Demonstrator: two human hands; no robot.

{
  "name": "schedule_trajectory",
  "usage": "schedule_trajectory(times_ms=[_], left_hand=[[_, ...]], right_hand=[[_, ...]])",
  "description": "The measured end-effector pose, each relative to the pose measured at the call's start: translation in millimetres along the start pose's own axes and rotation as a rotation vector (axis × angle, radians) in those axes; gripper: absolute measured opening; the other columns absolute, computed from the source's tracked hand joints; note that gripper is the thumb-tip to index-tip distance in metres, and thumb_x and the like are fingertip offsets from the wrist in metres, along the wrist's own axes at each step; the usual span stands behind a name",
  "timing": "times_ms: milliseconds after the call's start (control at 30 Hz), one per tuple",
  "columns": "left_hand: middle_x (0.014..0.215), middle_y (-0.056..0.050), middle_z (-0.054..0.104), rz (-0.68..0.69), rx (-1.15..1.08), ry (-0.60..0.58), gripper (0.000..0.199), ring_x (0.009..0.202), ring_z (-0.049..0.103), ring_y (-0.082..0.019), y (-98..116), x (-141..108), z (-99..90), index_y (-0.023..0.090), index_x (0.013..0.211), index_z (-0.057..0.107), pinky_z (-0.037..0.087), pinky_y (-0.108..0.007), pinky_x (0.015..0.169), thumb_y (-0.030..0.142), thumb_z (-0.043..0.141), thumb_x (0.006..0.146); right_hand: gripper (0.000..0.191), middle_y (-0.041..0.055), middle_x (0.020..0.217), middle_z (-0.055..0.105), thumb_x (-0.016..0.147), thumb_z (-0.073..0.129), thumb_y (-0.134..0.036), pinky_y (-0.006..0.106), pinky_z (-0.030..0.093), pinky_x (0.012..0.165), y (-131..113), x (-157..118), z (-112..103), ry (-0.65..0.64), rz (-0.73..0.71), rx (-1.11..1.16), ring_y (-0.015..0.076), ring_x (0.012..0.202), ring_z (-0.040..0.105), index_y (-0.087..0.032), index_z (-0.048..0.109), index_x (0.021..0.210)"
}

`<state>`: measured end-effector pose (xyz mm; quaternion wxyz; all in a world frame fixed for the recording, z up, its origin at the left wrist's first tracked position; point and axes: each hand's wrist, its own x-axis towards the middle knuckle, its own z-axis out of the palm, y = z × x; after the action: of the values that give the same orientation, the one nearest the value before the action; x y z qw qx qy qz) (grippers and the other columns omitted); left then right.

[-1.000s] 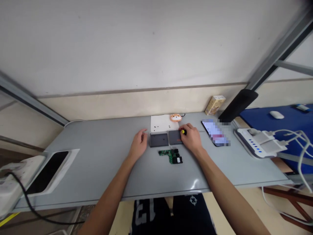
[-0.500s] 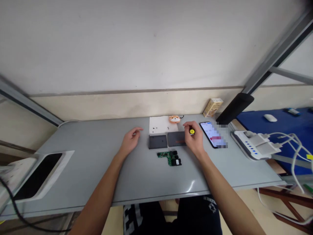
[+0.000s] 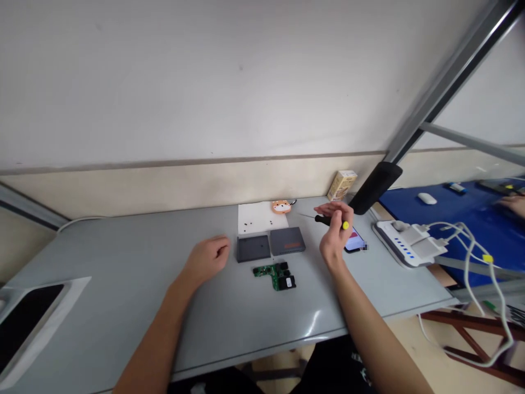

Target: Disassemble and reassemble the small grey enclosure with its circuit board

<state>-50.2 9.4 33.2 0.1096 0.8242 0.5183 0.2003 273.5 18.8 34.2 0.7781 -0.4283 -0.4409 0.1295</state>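
My right hand point(image 3: 337, 230) is closed round a screwdriver point(image 3: 322, 219) with a black handle and yellow end cap. Its thin shaft points left, above the table and toward the paper. My left hand point(image 3: 208, 257) rests as a loose fist on the table, left of the casing parts, with nothing showing in it. Two dark grey casing halves lie side by side: an open shell point(image 3: 253, 249) and a box-like half point(image 3: 287, 241) with reddish print. In front of them lies a green circuit board point(image 3: 274, 275) with black connectors. Several tiny screws point(image 3: 246, 224) sit on white paper point(image 3: 258, 210).
An orange animal-faced case point(image 3: 281, 207) sits on the paper's edge. A phone point(image 3: 355, 241) lies partly behind my right hand. Farther right are a small carton point(image 3: 342, 185), a black cylinder point(image 3: 376, 187) and a power strip point(image 3: 404, 243) with white cables. A tablet-like device point(image 3: 30, 323) lies left.
My right hand has come away from the box-like casing half, moving right, and the screwdriver shaft now shows. My left fingers have curled in. The view has swung right.
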Motion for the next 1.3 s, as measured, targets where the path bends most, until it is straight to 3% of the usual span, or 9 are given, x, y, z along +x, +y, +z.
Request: schedule_trajectory(times_ms=[233,367,500,767,867,967,1067,1200,1300], left_hand=[[0.063,0.001,0.047,-0.019,-0.058,-0.079,0.023,0.061,0.045,-0.015,1.2,2.0,12.7,0.020,0.064,0.038,0.031,-0.029,0.063,0.022,0.035,0.087],[0.059,0.000,0.043,-0.042,-0.043,-0.040,0.023,0.058,0.042,-0.016,-0.1,3.2,14.6,0.021,0.062,0.035,0.029,-0.030,0.061,0.024,0.035,0.085],[0.057,0.001,0.040,-0.060,-0.043,0.039,0.021,0.055,0.040,-0.015,-1.2,2.4,10.8,0.021,0.061,0.034,0.027,-0.030,0.059,0.021,0.036,0.082],[0.057,0.002,0.048,-0.001,-0.114,0.149,0.020,0.055,0.045,-0.014,2.9,-1.3,-0.5,0.020,0.061,0.044,0.033,-0.028,0.060,0.014,0.038,0.079],[0.057,0.002,0.050,0.040,-0.147,0.174,0.021,0.055,0.046,-0.013,6.2,-2.8,-1.0,0.020,0.061,0.047,0.034,-0.027,0.060,0.010,0.038,0.077],[0.060,0.003,0.055,0.077,-0.148,0.171,0.024,0.055,0.048,-0.013,8.7,-3.4,2.8,0.020,0.066,0.056,0.036,-0.027,0.061,0.007,0.038,0.077],[0.069,0.001,0.062,0.097,-0.135,0.173,0.028,0.062,0.053,-0.014,10.5,-2.5,10.8,0.020,0.069,0.060,0.039,-0.027,0.065,0.003,0.038,0.076],[0.086,-0.002,0.065,0.059,-0.180,0.214,0.033,0.078,0.059,-0.016,7.9,2.1,24.8,0.020,0.083,0.065,0.044,-0.028,0.074,0.003,0.037,0.082],[0.090,-0.003,0.062,-0.013,-0.220,0.259,0.031,0.079,0.057,-0.016,1.6,6.7,32.4,0.020,0.098,0.066,0.044,-0.028,0.074,0.008,0.040,0.088]], right_hand=[[0.050,-0.0044,0.054,0.046,0.103,0.028,-0.057,0.029,0.035,0.049,5.8,10.9,-11.2,-0.191,0.290,0.007,0.0137,0.045,0.046,-0.023,0.062,0.089],[0.046,-0.0020,0.060,0.055,0.102,0.037,-0.060,0.030,0.041,0.058,1.8,9.9,-7.6,-0.190,0.254,-0.044,0.0146,0.055,0.052,-0.023,0.062,0.093],[0.044,0.0016,0.080,0.064,0.098,0.048,-0.062,0.029,0.043,0.062,2.0,7.4,-3.2,-0.470,0.352,-0.084,0.0141,0.067,0.057,-0.023,0.066,0.103],[0.044,-0.0029,0.061,0.050,0.098,0.043,-0.065,0.029,0.047,0.059,-12.6,24.6,-16.3,-0.420,0.848,0.747,0.0134,0.055,0.049,-0.028,0.064,0.090],[0.041,-0.0020,0.074,0.061,0.098,0.045,-0.065,0.026,0.048,0.058,-8.5,32.1,-20.5,-0.370,0.916,0.857,0.0110,0.056,0.051,-0.029,0.064,0.099],[0.053,0.0009,0.083,0.069,0.092,0.043,-0.077,0.028,0.047,0.056,-1.8,28.4,-17.7,-0.392,0.847,0.677,0.0113,0.055,0.053,-0.028,0.061,0.105],[0.048,0.0006,0.083,0.071,0.089,0.055,-0.073,0.031,0.050,0.064,-1.8,13.0,-11.1,-0.473,0.539,0.301,0.0156,0.063,0.061,-0.028,0.056,0.108],[0.038,0.0056,0.111,0.072,0.086,0.073,-0.052,0.043,0.051,0.093,-4.8,-13.1,-3.2,-0.790,0.111,-0.290,0.0249,0.101,0.067,-0.028,0.061,0.113],[0.031,0.0076,0.119,0.072,0.091,0.069,-0.045,0.046,0.046,0.101,2.3,-26.0,0.4,-0.943,-0.047,-0.483,0.0283,0.111,0.064,-0.027,0.063,0.116]])
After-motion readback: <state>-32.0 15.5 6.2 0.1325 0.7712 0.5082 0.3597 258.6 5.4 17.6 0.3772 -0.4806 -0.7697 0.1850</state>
